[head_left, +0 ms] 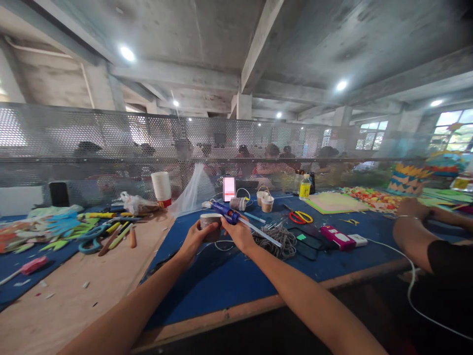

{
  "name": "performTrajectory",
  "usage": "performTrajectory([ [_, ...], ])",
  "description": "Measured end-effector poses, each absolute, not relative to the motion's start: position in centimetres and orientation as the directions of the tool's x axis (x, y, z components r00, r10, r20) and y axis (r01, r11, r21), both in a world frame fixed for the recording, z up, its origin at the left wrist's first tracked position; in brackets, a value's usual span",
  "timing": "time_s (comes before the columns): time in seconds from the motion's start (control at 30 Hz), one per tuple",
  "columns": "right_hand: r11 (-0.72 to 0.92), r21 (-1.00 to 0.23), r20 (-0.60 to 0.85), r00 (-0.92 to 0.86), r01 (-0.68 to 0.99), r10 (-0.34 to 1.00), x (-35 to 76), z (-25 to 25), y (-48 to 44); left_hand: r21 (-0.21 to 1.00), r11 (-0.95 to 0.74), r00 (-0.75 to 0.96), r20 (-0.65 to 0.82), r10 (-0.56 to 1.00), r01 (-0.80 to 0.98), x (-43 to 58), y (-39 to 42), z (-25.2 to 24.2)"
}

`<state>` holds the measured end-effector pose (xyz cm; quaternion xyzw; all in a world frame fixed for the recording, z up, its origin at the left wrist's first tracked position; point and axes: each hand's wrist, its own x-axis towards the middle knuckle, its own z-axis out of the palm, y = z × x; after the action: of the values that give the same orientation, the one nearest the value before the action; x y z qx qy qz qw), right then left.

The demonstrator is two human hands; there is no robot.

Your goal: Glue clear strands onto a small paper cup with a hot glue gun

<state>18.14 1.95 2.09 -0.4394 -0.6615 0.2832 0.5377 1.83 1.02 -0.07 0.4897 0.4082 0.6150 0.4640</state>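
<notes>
I can pass over the blue mat [221,283] just short of my right hand [239,233]. Grey cord [283,242] blocks its right; paper cups [267,204] stand beyond.

Glaring ceiling lights [127,53] (blurry edges)

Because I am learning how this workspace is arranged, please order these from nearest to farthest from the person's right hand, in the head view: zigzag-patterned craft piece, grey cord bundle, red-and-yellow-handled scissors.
From the right hand:
1. Grey cord bundle, just to its right.
2. Red-and-yellow-handled scissors, beyond the cord, farther right.
3. Zigzag-patterned craft piece, toward the back, far right.
</notes>
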Motion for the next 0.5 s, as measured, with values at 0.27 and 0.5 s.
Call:
performTrajectory([
  [0.27, 0.452, -0.842, 0.458, -0.051, 0.296, 0.887, 18.4, 2.8, 1.5, 0.964, -0.197, -0.068, 0.187, 0.980, -0.180, 1.9, 0.0, 0.9],
  [0.5, 0.421, -0.865, 0.427, -0.039, 0.273, 0.903, 18.4, 2.9, 1.4, 0.956, -0.142, 0.034, 0.155, 0.987, -0.255, 2.0, 0.2, 0.8],
])
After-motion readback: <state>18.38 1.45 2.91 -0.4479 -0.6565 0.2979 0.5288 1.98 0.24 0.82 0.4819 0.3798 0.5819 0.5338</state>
